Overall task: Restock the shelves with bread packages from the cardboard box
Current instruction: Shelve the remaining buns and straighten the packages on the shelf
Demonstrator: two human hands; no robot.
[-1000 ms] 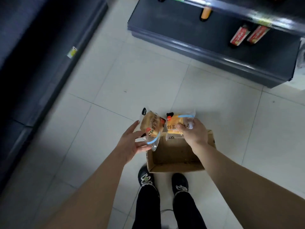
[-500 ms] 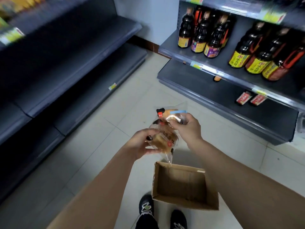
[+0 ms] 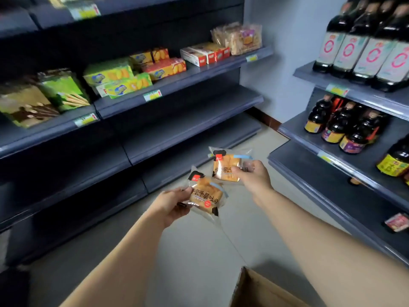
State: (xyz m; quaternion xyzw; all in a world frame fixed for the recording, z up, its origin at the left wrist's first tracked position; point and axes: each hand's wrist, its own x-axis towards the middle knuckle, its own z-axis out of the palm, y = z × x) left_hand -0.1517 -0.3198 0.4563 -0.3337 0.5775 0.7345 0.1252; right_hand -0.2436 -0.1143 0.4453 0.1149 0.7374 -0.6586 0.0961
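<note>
Clear plastic wraps two golden bread packs, both held up in front of the person above a pale tiled floor [image 3: 194, 251]. The left hand [image 3: 171, 204] pinches the left pack [image 3: 204, 196] by its near edge, with the thumb on top and the fingers curled underneath. The right hand [image 3: 252, 177] grips the right pack [image 3: 225, 166] at its right end, fingers curled round it. This pack sits a little higher and farther away. The packs' corners meet or overlap, and whether they touch cannot be told. Each pack carries a black and red corner mark, a blue stripe and dark printed characters.

A corner of the open brown box [image 3: 254, 289] shows at the bottom edge, on the floor below the right forearm. Its inside is out of sight.

Dark grey left shelves [image 3: 188, 127] run along the aisle. One upper level holds green, yellow and orange biscuit boxes [image 3: 124, 77], with clear bags of sliced bread [image 3: 238, 38] at its far end beside the wall. Yellow-green price tags [image 3: 152, 95] are clipped to the shelf fronts.

The right shelves [image 3: 327, 180] hold dark bottles [image 3: 340, 127] with yellow and purple labels. Taller bottles with pink and white labels [image 3: 365, 49] stand on the level above. A small red packet [image 3: 397, 222] lies on the lowest level.
</note>
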